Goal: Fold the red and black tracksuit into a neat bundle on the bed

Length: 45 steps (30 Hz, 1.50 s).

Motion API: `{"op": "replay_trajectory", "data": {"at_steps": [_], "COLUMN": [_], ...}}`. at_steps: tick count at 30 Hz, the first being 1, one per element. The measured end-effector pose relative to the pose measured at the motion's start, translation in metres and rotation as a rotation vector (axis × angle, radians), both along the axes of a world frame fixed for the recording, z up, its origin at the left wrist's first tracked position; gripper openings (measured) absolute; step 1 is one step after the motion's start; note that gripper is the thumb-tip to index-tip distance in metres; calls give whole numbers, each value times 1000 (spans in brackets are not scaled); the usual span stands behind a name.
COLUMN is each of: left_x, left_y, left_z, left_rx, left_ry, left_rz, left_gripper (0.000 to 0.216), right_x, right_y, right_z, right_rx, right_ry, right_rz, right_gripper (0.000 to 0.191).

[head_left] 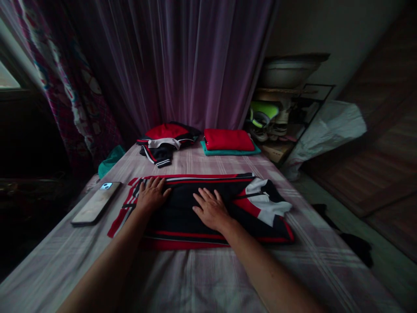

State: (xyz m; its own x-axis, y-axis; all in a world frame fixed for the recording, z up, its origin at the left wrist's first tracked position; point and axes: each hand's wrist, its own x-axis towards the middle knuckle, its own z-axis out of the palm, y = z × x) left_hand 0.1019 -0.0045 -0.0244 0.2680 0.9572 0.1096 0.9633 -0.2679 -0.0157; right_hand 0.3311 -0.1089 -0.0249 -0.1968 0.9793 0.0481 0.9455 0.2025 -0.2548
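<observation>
A black, red and white zip jacket [192, 217] lies folded lengthwise in front of me, its white and red collar end to the right and its striped hem to the left. My left hand [150, 195] rests flat on the jacket near the hem, fingers spread. Palm down on the middle of the jacket is my right hand [211, 209], its fingers also apart. Neither hand grasps anything. Part of the near edge is hidden under my forearms.
A checked cloth [202, 278] covers the surface. A phone [97, 203] lies at the left. Farther back are a crumpled dark and red garment [169, 132] and a folded red garment [229, 139] on a teal one [208, 150]. A shoe rack [276, 126] stands right.
</observation>
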Motion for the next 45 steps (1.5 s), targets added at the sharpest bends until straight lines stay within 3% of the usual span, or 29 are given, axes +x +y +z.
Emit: {"op": "replay_trajectory", "data": {"at_steps": [8,11,13,16,18,22,29,33,38,45], "left_x": [3,21,39,60,62,36,-7,-31,-68,-88], "left_y": [-3,-17,-30,-47,-51,-47,-39,-35,-34,-48], "left_z": [12,19,20,13,6,-1,5,-2,-10,0], "left_rx": [-78,-124,-108,-68,-78,-97,-49,14,-16,-14], "left_ry": [-10,-49,-80,-107,-99,-54,-24,-89,-200,-366], "left_rz": [36,68,-4,-130,-126,-39,-65,-87,17,104], "left_gripper": [61,59,57,57,58,62,54,51,53,49], "right_x": [78,81,79,78,79,80,80,80,83,81], "right_y": [-18,-19,-18,-17,-17,-17,-16,-16,-15,-17], "right_z": [-18,-23,-27,-30,-31,-32,-33,-35,-36,-35], "right_rx": [-39,-30,-8,18,16,24,26,43,42,46], "right_ry": [-140,-159,-170,-180,-175,-163,-159,-149,-177,-188], "right_rz": [-204,-217,-215,-213,-219,-217,-215,-214,-213,-209], "right_gripper": [55,55,54,54,53,53,53,53,54,53]}}
